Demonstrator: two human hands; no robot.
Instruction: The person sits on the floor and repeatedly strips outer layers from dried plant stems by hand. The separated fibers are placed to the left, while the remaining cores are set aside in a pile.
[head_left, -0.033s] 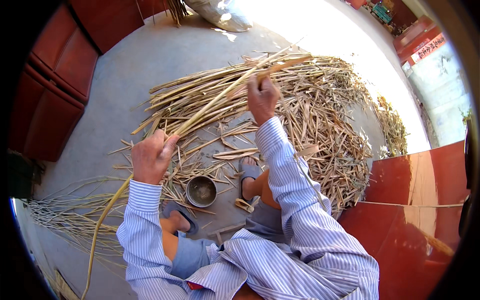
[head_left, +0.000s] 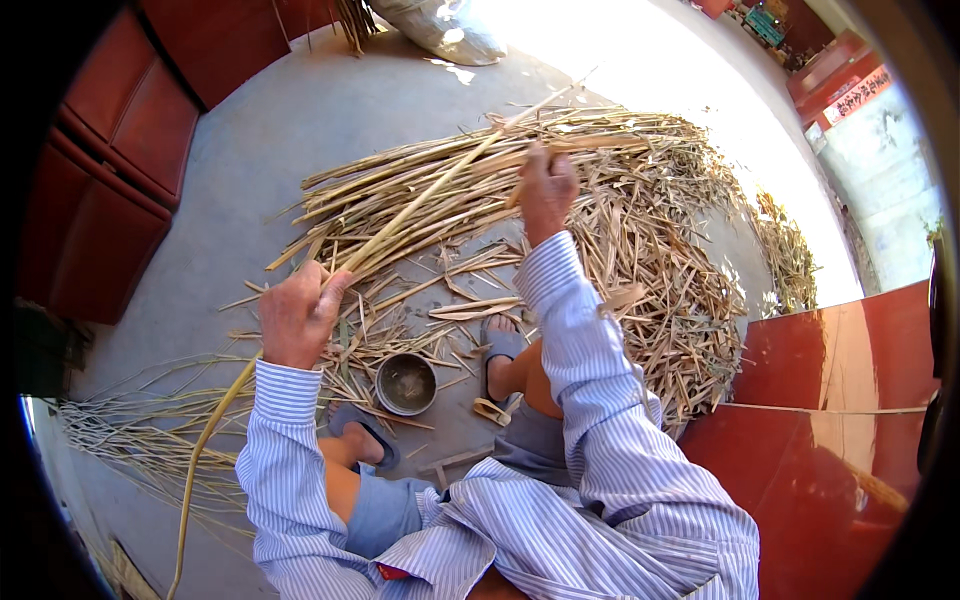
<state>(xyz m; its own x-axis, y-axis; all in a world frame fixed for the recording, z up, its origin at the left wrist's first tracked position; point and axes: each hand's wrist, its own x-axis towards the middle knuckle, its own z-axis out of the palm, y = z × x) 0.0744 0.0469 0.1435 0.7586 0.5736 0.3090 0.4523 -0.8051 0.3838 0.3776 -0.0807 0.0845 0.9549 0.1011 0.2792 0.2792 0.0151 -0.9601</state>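
Note:
My left hand [head_left: 300,315] is closed around a long, thin dry stalk [head_left: 425,195]. The stalk slants from the lower left, past my left forearm, up to the far right, and its lower part bends down. Off to the right, my right hand [head_left: 547,190] is a fist around a broad, papery tan leaf sheath [head_left: 600,143], which sticks out on both sides of it. This hand is apart from the stalk. Beneath both hands lies a heap of peeled-looking stalks [head_left: 390,165], with loose dry husks [head_left: 640,240] spread to the right.
A small metal bowl [head_left: 406,384] stands on the grey floor between my sandalled feet. Thin stalks [head_left: 150,430] fan out at the left. Red padded furniture [head_left: 120,150] stands at the far left, red panels [head_left: 830,430] at the right, and a pale sack [head_left: 440,30] at the back.
My right hand has moved a little to the right, away from the stalk, with the leaf sheath in it. My left hand has hardly moved.

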